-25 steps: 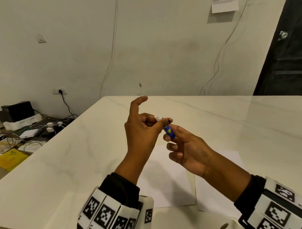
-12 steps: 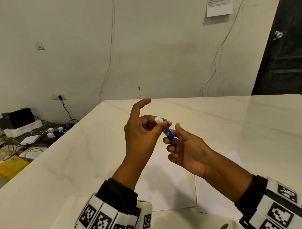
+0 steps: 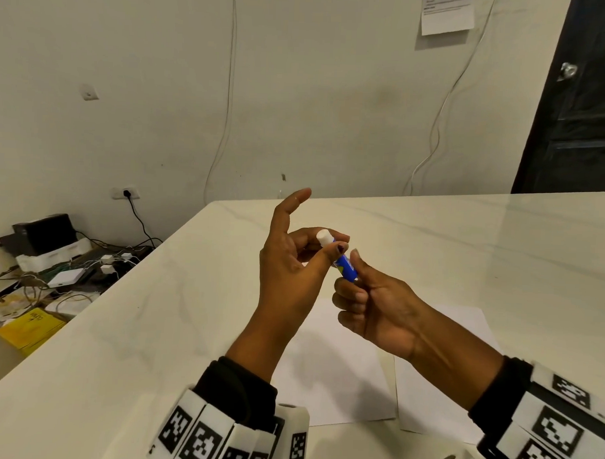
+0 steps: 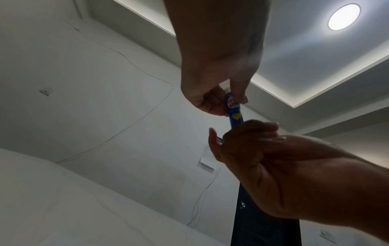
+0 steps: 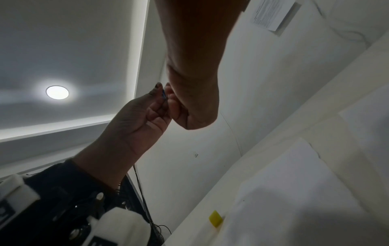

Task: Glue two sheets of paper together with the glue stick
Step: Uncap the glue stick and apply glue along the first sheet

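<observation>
Above two white paper sheets (image 3: 337, 364) lying on the near table, the left hand (image 3: 293, 266) pinches the white cap end of a small blue glue stick (image 3: 345, 267), while the right hand (image 3: 377, 307) grips its base; an uneven pull could drop it.

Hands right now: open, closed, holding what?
Left hand: pinches the white-capped end of the glue stick, index finger raised.
Right hand: fingers curled round the stick's blue lower end.
</observation>
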A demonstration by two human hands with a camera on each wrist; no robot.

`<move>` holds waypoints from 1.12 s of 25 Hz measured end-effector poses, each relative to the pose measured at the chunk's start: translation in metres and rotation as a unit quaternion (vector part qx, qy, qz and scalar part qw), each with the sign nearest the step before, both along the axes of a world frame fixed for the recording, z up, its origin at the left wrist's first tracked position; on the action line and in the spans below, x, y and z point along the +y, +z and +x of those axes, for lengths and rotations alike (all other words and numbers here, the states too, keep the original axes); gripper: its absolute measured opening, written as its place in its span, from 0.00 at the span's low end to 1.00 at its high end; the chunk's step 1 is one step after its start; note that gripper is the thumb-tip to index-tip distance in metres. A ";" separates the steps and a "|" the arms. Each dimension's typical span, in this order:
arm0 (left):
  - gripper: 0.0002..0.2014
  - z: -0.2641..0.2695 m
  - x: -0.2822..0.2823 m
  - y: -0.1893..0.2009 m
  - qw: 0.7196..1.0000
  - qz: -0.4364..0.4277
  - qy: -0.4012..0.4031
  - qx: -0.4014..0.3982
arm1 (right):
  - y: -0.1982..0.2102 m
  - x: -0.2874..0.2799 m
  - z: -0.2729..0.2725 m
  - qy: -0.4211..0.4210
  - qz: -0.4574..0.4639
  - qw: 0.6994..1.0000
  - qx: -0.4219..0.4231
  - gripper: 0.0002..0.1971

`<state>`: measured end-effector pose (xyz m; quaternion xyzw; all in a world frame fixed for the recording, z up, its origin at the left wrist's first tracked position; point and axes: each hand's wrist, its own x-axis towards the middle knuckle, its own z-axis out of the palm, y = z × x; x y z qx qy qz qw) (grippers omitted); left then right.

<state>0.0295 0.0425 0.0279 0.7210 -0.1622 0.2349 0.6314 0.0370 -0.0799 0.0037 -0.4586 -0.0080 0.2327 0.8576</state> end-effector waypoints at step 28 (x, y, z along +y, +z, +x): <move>0.30 0.017 0.000 -0.003 0.994 -0.014 -0.032 0.101 | -0.009 0.012 0.010 -0.046 -0.051 0.998 -0.001 0.18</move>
